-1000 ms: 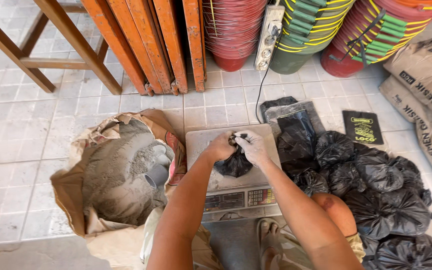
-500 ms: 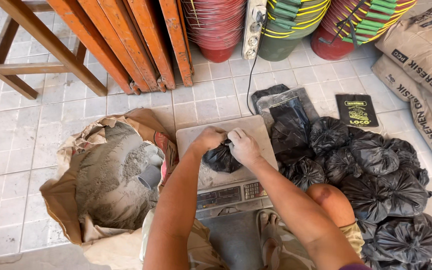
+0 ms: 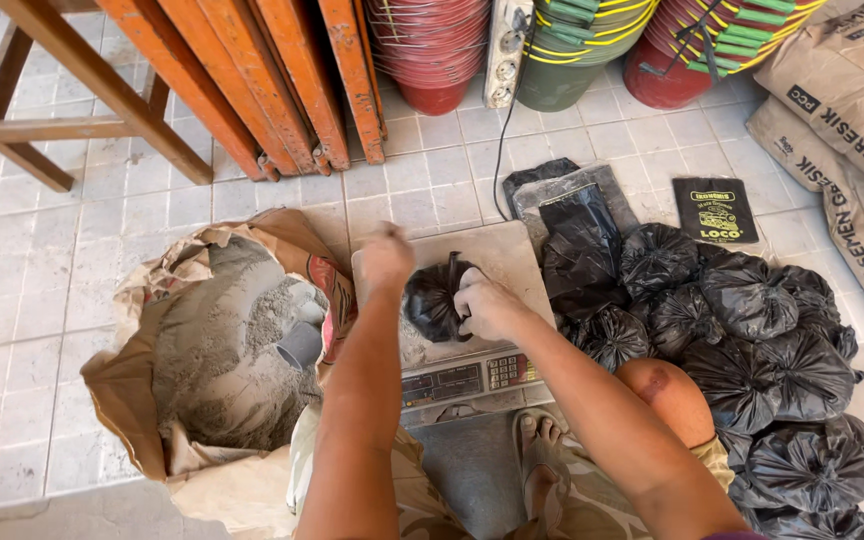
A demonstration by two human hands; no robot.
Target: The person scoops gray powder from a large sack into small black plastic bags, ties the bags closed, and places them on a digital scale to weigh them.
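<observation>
A small black plastic bag (image 3: 436,298), filled and bunched at the top, sits on the pan of a grey digital scale (image 3: 497,258). My right hand (image 3: 485,305) grips the bag's right side at its neck. My left hand (image 3: 386,257) is blurred just left of the bag, fingers closed; whether it pinches the bag's top cannot be made out. An open brown paper sack (image 3: 142,330) of grey cement powder lies to the left, with a grey scoop cup (image 3: 301,345) stuck in the powder.
Several tied black bags (image 3: 752,340) are piled at the right, with flat empty bags (image 3: 572,225) behind the scale. Orange wooden legs (image 3: 282,80), stacked red and green buckets (image 3: 432,45), a power strip (image 3: 505,40) and full sacks (image 3: 842,90) stand behind.
My left hand has pulled away to the left of the bag's top and is now blurred. My right hand has stayed on the bag, which still rests on the scale.
</observation>
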